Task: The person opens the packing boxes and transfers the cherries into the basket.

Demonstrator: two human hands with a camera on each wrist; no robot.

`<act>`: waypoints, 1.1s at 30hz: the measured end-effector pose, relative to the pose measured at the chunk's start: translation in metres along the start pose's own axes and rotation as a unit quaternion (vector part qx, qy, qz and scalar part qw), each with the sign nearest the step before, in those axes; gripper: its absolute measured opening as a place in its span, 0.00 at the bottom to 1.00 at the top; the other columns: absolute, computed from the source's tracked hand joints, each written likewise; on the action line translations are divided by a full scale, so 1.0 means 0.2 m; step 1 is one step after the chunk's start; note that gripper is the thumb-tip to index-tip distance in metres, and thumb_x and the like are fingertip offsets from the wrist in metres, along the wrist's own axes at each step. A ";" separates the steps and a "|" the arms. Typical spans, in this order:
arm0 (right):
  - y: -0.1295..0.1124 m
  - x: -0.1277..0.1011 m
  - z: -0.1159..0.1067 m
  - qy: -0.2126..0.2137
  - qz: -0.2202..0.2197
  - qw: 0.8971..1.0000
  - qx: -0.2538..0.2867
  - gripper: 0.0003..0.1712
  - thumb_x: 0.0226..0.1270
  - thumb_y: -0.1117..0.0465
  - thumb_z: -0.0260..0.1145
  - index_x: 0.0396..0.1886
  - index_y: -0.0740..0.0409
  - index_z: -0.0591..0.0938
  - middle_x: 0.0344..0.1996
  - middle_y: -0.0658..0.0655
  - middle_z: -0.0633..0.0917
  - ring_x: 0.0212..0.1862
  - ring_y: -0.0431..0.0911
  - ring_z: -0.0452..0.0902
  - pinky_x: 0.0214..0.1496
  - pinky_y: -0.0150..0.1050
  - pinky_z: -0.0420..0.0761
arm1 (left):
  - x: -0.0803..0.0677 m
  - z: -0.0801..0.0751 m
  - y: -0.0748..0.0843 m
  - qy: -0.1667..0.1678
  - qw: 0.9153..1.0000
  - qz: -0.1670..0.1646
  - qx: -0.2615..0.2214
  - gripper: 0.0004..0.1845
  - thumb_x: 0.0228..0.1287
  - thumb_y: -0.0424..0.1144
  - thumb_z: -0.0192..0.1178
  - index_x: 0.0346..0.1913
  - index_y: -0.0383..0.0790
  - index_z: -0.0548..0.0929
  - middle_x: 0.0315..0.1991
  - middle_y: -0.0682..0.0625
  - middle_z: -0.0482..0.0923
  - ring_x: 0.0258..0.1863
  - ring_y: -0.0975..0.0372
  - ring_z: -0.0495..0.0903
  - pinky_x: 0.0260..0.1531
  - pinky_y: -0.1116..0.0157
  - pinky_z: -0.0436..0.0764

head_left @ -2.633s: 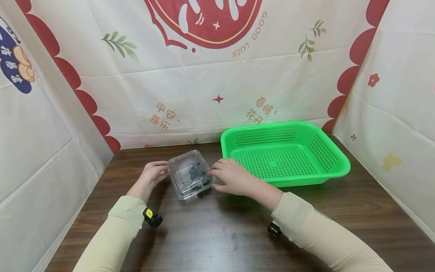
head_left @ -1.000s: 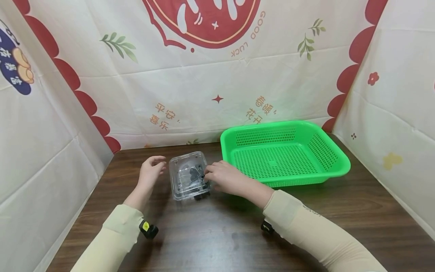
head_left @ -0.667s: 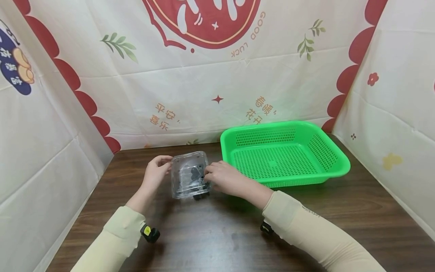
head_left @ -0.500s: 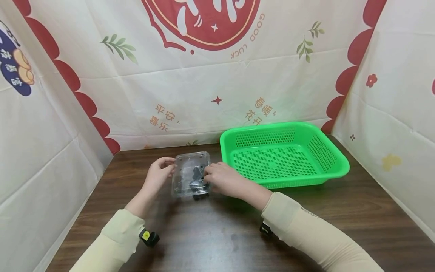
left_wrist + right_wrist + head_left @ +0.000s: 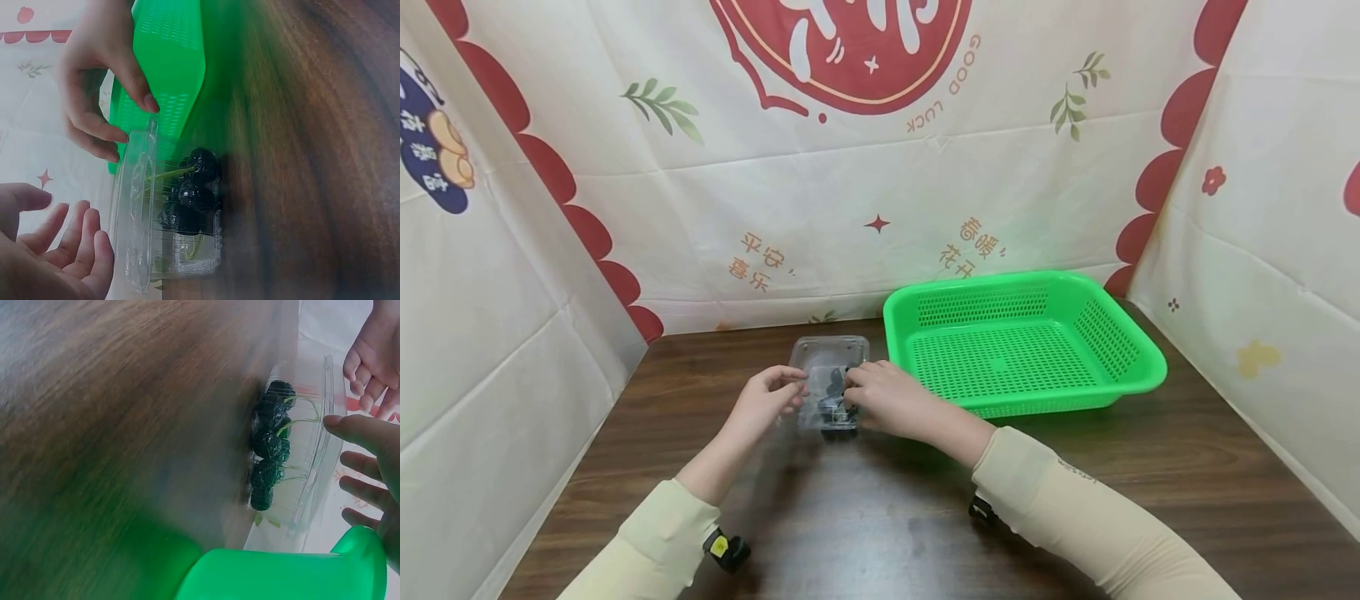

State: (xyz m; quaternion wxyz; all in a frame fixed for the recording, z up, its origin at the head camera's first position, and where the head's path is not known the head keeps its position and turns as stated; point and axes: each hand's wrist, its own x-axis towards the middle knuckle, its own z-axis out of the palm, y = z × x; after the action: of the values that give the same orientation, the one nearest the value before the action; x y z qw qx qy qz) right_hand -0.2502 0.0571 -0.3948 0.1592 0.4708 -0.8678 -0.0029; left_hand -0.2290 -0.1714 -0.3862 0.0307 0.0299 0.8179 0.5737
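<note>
The clear plastic clamshell box (image 5: 829, 379) stands on the wooden table (image 5: 880, 517), just left of the green basket (image 5: 1138, 367). Dark cherries (image 5: 190, 194) lie on its bottom. The right hand (image 5: 880, 400) pinches the lid rim with its thumb on top. The left hand (image 5: 767, 400) hovers at the opposite side, fingers relaxed, grasping nothing. Judged from this, the lid looks seated or nearly so. The basket holds nothing visible, and no cherries lie outside the box.

Right hand (image 5: 375, 469) fingers touch the clear box (image 5: 300, 456) of dark cherries (image 5: 269, 447) beside the green basket (image 5: 281, 575).
</note>
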 end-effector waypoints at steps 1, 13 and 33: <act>0.00 0.00 0.00 -0.001 0.001 1.000 -0.001 0.14 0.51 0.54 0.77 0.39 0.47 0.87 0.42 0.48 0.81 0.46 0.45 0.76 0.49 0.42 0.76 | 0.00 0.00 0.00 -0.001 1.000 -0.003 -0.001 0.15 0.71 0.35 0.53 0.53 0.28 0.78 0.39 0.41 0.84 0.33 0.56 0.82 0.27 0.67 0.79; -0.03 0.04 0.02 -0.008 0.005 1.000 -0.007 0.14 0.52 0.51 0.76 0.37 0.48 0.84 0.44 0.50 0.82 0.47 0.45 0.76 0.50 0.41 0.77 | -0.04 0.00 -0.04 -0.016 0.999 -0.032 -0.037 0.13 0.70 0.34 0.50 0.30 0.30 0.78 0.23 0.48 0.79 0.25 0.61 0.81 0.29 0.66 0.81; -0.07 0.08 0.04 -0.022 0.021 0.999 0.023 0.18 0.56 0.47 0.74 0.40 0.50 0.82 0.44 0.50 0.80 0.47 0.44 0.75 0.51 0.37 0.77 | -0.05 0.09 -0.20 -0.078 0.982 -0.158 -0.061 0.16 0.64 0.37 0.47 0.39 0.26 0.81 0.21 0.50 0.80 0.21 0.63 0.80 0.23 0.66 0.81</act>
State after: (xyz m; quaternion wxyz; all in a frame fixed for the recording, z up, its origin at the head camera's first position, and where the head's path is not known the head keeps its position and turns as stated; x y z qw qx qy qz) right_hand -0.2496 0.0362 -0.4007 0.1287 0.4559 -0.8806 0.0100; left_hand -0.2180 -0.1680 -0.4296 0.1863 -0.0574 0.7711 0.6062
